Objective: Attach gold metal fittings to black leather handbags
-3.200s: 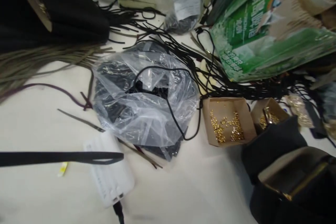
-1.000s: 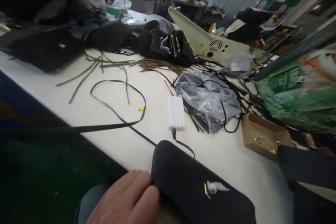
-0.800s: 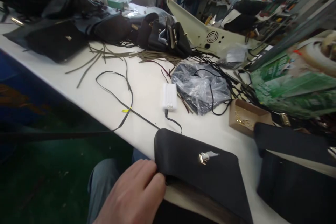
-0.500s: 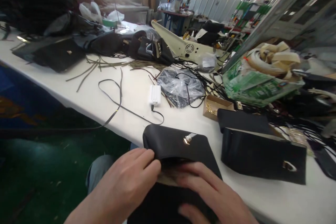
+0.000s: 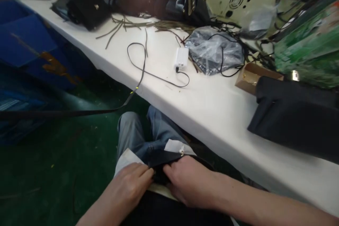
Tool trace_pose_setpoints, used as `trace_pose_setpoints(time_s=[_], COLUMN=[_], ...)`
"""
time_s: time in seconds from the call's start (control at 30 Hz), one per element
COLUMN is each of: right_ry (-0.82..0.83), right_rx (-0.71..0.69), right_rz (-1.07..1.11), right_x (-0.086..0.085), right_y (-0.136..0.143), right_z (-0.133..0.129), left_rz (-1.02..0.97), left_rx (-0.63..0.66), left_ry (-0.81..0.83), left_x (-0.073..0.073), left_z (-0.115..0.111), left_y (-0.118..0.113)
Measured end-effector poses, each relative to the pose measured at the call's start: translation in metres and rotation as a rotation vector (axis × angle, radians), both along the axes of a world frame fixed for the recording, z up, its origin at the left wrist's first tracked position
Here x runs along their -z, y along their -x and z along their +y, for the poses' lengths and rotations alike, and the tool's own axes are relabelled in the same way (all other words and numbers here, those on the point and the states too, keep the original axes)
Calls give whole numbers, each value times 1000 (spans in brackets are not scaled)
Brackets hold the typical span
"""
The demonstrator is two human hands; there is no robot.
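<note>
My left hand [image 5: 131,183] and right hand [image 5: 194,180] pinch the black bag [image 5: 164,158] between fingers; probably light, pliable, best held by the rim.

This is a workshop, likely one for bags: dark bags with metal fittings [image 5: 88,9] lie at the far left of a long white worktable [image 5: 212,106], among cut strips [image 5: 119,28] and black cords [image 5: 229,72]. An open cardboard box [image 5: 249,77] sits right, blue crates [image 5: 31,39] left, on a green floor [image 5: 63,169].
</note>
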State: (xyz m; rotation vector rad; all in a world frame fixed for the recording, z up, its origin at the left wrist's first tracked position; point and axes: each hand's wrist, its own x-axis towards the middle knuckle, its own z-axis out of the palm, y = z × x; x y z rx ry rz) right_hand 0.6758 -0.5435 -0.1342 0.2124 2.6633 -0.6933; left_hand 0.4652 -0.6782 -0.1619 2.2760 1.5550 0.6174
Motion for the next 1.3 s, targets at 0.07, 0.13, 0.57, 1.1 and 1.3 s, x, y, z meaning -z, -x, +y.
trace_pose_setpoints(time_s=[0.07,0.13,0.57,1.1,1.3], right_ry=[103,211,590,574,690], right_rx=[59,104,122,206,157], right_rz=[-55,-54,82,-32,-76], right_x=[17,25,40,36,37], right_y=[-3,-7,28,42,47], right_z=[0,7,11,16,25], left_rz=[43,61,-9,-62,-44], left_rx=[-57,-110,-208,-192,-120], left_ry=[-4,-4,15,-94,-136], left_x=[16,25,44,51,37], left_z=[-17,-29,-59,-56,-46], left_y=[-12,-20,-22,-5,-1])
